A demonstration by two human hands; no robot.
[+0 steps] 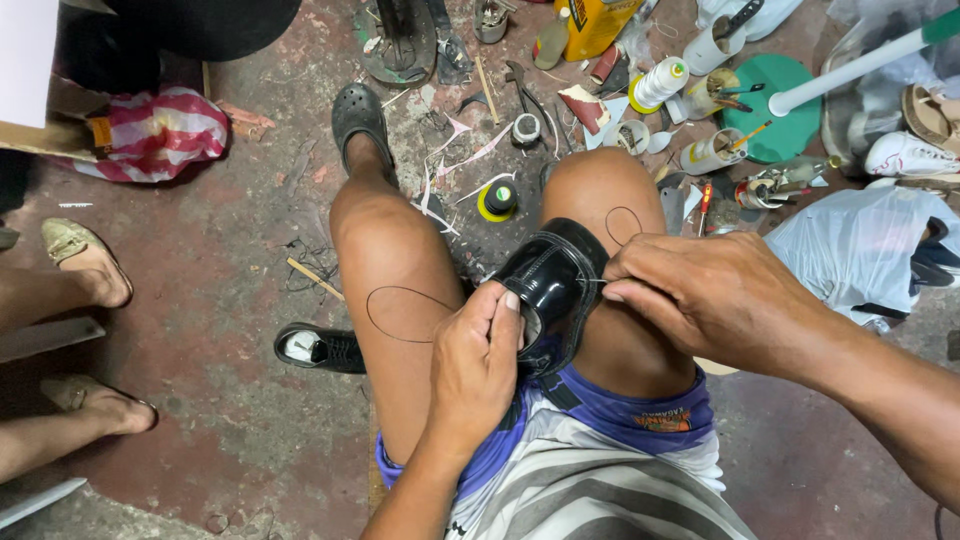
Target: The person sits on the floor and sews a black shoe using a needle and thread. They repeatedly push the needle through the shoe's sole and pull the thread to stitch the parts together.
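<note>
A shiny black shoe (552, 282) rests between my knees, toe pointing away from me. My left hand (475, 365) grips its near side, thumb pressed on the upper. My right hand (690, 290) pinches something small and thin at the shoe's right edge, with a dark thread (405, 338) looping over both my thighs. What the fingertips pinch is too small to make out.
A second black shoe (322, 347) lies on the floor left of my leg. Thread spools (657, 82), pliers (520, 85), a yellow can (592, 25) and scraps litter the floor ahead. Another person's sandalled feet (85, 262) are at the left; plastic bags (858, 245) sit right.
</note>
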